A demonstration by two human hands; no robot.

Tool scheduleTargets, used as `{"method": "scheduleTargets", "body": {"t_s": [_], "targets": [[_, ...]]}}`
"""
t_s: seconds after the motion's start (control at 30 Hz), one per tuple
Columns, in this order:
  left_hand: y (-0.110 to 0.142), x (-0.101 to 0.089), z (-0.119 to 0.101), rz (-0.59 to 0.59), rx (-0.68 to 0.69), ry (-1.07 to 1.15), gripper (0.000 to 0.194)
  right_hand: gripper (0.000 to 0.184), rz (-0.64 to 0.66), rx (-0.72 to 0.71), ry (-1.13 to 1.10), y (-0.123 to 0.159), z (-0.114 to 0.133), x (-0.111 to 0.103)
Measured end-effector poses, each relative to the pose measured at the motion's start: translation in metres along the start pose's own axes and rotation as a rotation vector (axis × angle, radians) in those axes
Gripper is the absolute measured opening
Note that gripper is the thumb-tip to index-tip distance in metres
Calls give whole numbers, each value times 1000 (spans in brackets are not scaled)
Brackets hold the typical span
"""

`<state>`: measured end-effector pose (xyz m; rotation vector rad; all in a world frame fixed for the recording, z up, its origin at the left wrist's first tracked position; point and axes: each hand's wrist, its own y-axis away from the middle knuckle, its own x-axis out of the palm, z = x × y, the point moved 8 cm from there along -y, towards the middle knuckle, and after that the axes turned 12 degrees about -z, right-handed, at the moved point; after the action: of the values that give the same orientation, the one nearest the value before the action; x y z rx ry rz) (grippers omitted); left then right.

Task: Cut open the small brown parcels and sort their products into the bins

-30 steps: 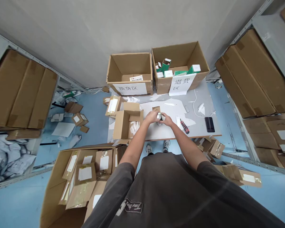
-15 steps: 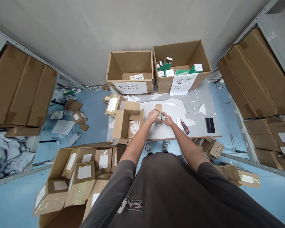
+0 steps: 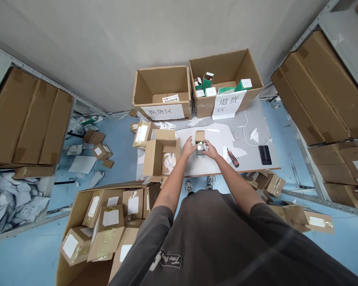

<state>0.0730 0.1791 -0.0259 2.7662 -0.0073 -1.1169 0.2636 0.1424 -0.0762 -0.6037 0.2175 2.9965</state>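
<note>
A small carton stands on the table in front of me with its brown flap raised. A shiny, silvery round-topped item shows at its opening; its exact kind is too small to make out. My left hand is just left of the carton, fingers apart and holding nothing. On the other side, my right hand has its thumb and fingers on the carton's right edge. A red and black box cutter lies to the right of that hand.
An opened carton with white paper inside stands at left. Two large labelled boxes, one at left and one at right holding green-and-white boxes, line the back. A phone lies at right. A big box of parcels stands lower left.
My left hand has let go of the small carton and drawn a little to the left, uncovering the silvery item. My right hand stays at the carton's right side. The view has shifted slightly.
</note>
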Motion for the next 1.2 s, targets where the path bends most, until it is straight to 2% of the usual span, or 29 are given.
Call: {"method": "scheduleTargets", "body": {"t_s": [0.1, 0.2, 0.27, 0.37, 0.5, 0.6, 0.7, 0.9, 1.03, 1.2], "targets": [[-3, 16, 0, 89, 6, 139, 69, 95, -35, 16, 10, 5, 1, 1], [-4, 23, -5, 117, 23, 204, 61, 93, -37, 26, 11, 7, 1, 2], [-2, 21, -6, 99, 22, 222, 56, 93, -40, 31, 2, 6, 0, 1], [1, 10, -14, 50, 111, 237, 46, 96, -45, 40, -20, 4, -1, -1], [8, 0, -20, 82, 229, 187, 34, 96, -16, 21, -68, 5, 1, -1], [13, 4, -21, 192, 296, 119, 34, 94, -5, 4, -69, 6, 4, 0], [15, 9, -22, 263, 307, 82, 38, 93, -9, 2, -47, 6, 6, -1], [16, 9, -25, 267, 279, 54, 28, 97, 29, 65, -7, 6, 3, -2], [20, 8, -32, 274, 302, 44, 32, 101, 28, 61, -9, 6, 2, -3], [21, 10, -30, 282, 299, -47, 23, 103, 43, 53, -4, 6, 4, 1]]}}
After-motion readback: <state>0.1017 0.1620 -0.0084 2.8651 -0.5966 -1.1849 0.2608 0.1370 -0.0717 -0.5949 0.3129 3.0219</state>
